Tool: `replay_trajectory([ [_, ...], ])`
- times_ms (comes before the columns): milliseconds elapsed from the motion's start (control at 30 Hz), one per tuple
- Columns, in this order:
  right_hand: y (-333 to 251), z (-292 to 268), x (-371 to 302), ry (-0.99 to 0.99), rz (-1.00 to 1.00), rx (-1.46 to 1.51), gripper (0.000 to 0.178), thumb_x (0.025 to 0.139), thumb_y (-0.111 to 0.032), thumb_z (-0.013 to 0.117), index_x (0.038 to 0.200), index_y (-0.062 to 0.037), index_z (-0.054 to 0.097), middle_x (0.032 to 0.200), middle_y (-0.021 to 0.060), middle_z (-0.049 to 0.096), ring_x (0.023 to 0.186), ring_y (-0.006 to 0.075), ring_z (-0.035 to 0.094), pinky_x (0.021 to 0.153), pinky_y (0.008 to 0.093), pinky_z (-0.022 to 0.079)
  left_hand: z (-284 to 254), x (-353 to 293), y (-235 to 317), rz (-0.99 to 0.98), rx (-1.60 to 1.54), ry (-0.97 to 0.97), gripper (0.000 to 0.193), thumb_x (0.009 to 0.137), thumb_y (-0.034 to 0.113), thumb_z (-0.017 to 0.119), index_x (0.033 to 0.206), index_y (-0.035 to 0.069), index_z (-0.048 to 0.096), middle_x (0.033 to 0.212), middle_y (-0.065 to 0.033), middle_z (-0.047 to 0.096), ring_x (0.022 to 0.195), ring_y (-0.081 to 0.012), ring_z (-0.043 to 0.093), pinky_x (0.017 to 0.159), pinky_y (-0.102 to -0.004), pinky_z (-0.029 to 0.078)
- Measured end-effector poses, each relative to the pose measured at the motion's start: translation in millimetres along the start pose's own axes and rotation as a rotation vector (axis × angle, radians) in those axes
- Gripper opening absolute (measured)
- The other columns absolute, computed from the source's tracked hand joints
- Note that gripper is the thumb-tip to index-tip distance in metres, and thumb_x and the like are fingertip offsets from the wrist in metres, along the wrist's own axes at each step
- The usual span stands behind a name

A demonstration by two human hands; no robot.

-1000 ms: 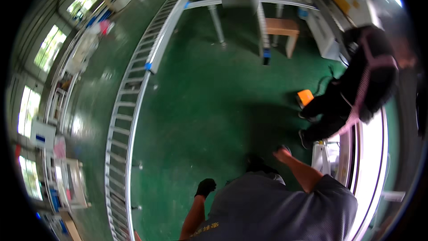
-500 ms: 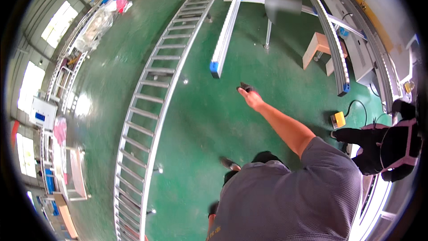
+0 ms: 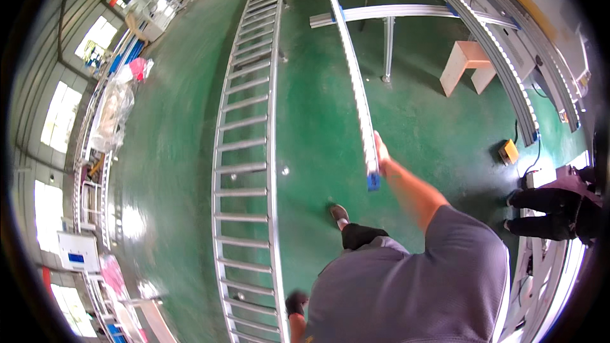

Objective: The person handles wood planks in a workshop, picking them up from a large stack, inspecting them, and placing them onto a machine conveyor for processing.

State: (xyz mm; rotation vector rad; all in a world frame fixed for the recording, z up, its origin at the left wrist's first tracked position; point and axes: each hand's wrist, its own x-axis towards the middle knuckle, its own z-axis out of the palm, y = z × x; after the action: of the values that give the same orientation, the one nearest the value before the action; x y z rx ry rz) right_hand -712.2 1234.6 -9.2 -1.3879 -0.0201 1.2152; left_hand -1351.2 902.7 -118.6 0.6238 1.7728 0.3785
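My right arm reaches forward, and my right hand [image 3: 382,150] is at the side of a long metal rail [image 3: 356,82] lined with white rollers, close to its blue end cap [image 3: 373,182]. The rail hides most of the fingers, so I cannot make out whether they grip it or hold anything. Low in the picture, my left hand [image 3: 297,303] hangs beside my body, near a long ladder-like metal frame [image 3: 272,171]. It looks dark and blurred, perhaps gloved, and its fingers do not show clearly.
A crossbeam [image 3: 406,11] on a leg joins the rails ahead. To the right are a wooden stool-like piece [image 3: 467,57], a yellow box [image 3: 508,152] with a cable and another person [image 3: 553,206] in dark trousers. Wrapped materials [image 3: 114,114] line the left wall.
I have moved forward, and the rail's end is now beside my right hand. The dark thing seen at that hand earlier no longer shows. The ladder-like frame sits further right in view.
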Motion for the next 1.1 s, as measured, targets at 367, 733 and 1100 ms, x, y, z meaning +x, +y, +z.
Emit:
replay_trajectory([
  [367,-40,34,25,0.196,0.085,-0.176,0.051,0.085,-0.066,0.047,0.087,-0.0179,0.065,0.076,-0.0035,0.058,0.070,0.0111,0.045,0.062,0.0306,0.034,-61,213,268,0.851,1.407,-0.186,0.019,0.077,0.026,0.062,0.076,0.008,0.066,0.068,-0.0100,0.063,0.061,-0.0151,0.062,0.055,-0.0340,0.049],
  [733,-172,151,116,0.410,-0.215,-0.637,0.047,0.094,-0.046,0.043,0.106,-0.0048,0.064,0.088,0.0114,0.063,0.087,0.0194,0.059,0.080,0.0371,0.045,25,429,614,-0.230,0.196,-0.474,0.024,0.087,0.032,0.055,0.097,0.010,0.059,0.085,-0.0102,0.064,0.070,-0.0227,0.061,0.064,-0.0378,0.051],
  [1100,-294,301,297,0.825,-0.411,-0.822,0.040,0.093,-0.039,0.046,0.095,-0.0038,0.065,0.083,0.0195,0.063,0.077,0.0339,0.060,0.076,0.0420,0.046,155,653,955,-0.143,0.278,-0.636,0.029,0.091,0.032,0.050,0.107,0.008,0.055,0.090,-0.0104,0.063,0.071,-0.0225,0.061,0.061,-0.0360,0.050],
])
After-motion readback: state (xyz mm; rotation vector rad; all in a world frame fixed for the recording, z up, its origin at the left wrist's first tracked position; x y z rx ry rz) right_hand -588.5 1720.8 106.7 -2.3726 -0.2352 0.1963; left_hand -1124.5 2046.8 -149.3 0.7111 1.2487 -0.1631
